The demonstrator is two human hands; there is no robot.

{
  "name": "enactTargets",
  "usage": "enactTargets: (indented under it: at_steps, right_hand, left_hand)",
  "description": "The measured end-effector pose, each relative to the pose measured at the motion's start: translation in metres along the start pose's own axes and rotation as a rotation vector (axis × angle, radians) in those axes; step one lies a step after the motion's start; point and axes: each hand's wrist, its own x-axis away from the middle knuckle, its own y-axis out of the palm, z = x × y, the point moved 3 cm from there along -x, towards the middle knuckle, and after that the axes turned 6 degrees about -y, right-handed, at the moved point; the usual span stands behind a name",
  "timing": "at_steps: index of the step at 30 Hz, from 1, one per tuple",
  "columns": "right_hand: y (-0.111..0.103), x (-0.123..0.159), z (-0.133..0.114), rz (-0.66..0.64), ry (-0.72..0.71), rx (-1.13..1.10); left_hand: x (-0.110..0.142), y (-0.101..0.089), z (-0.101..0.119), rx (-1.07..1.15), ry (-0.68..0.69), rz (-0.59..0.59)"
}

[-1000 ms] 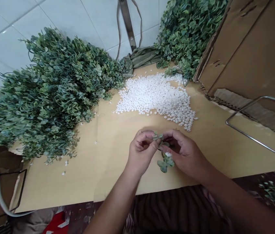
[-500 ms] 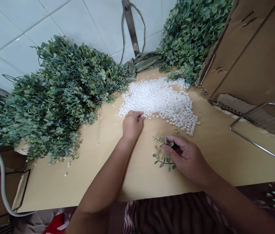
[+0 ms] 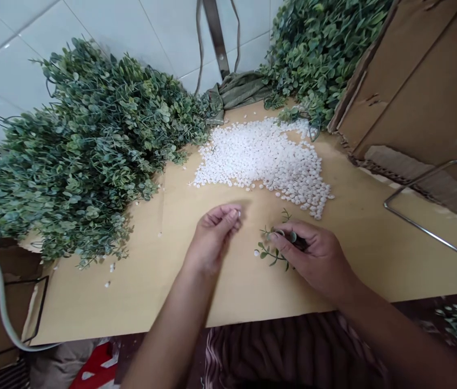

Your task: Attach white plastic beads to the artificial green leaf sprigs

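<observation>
My left hand (image 3: pixel 216 232) is closed in a pinch over the table, with a small white bead (image 3: pixel 239 213) showing at its fingertips. To its right, my right hand (image 3: pixel 309 251) is closed round an artificial leaf sprig (image 3: pixel 269 253). Thin green stems and small leaves stick out from its fingers to the left and upward. One white bead shows at the sprig's lower left tip. Beyond both hands lies a spread heap of small white beads (image 3: pixel 258 159). The part of the sprig inside my right palm is hidden.
A big pile of artificial greenery (image 3: pixel 90 146) lies on the left, another bunch (image 3: pixel 321 59) at the back right. A cardboard box (image 3: pixel 418 92) and a bent metal rod (image 3: pixel 435 229) stand right. A green cloth (image 3: pixel 244 89) lies by the tiled wall. Loose beads dot the tabletop (image 3: pixel 139 292).
My left hand let go of the sprig, reached to the edge of the bead heap, and has come back nearer with a bead. My right hand has kept the sprig.
</observation>
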Motion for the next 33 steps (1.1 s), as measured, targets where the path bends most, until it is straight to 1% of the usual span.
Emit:
enactTargets:
  at_steps: [2,3,5,6,10,13,16,19,22,25,28,33]
  right_hand:
    - [0.001,0.001,-0.002,-0.017,0.022,-0.042]
    - [0.002,0.001,-0.003,-0.032,0.022,-0.053]
    - [0.003,0.002,-0.004,-0.056,0.012,-0.061]
    - [0.003,0.002,-0.004,-0.062,0.011,-0.063]
    - [0.002,0.003,-0.002,-0.062,0.045,-0.059]
    - [0.001,0.003,-0.003,-0.067,0.049,-0.056]
    - [-0.001,0.002,-0.004,-0.046,-0.003,-0.018]
    - [-0.002,0.001,-0.004,-0.009,-0.091,0.055]
    - [-0.001,0.001,-0.004,-0.006,-0.152,0.092]
    - [-0.001,0.002,-0.002,0.003,-0.18,0.106]
    - [-0.001,0.003,-0.001,-0.003,-0.149,0.097]
    - [-0.001,0.003,-0.003,-0.043,-0.106,0.057]
  left_hand:
    - [0.017,0.009,-0.014,0.181,-0.094,-0.06]
    - [0.023,0.012,-0.021,0.241,-0.138,-0.068]
    - [0.029,0.017,-0.032,0.3,-0.188,-0.065]
    - [0.03,0.018,-0.035,0.306,-0.191,-0.056]
    - [0.027,0.02,-0.038,0.24,-0.132,-0.029]
    - [0.027,0.021,-0.037,0.111,-0.035,-0.001]
    - [0.029,0.022,-0.037,-0.045,0.055,0.038]
    - [0.031,0.021,-0.038,-0.117,0.097,0.042]
    - [0.032,0.02,-0.036,-0.121,0.093,0.012]
    - [0.032,0.019,-0.035,-0.108,0.042,-0.027]
    - [0.03,0.018,-0.035,-0.103,-0.003,-0.03]
    - [0.031,0.017,-0.035,-0.065,-0.024,-0.02]
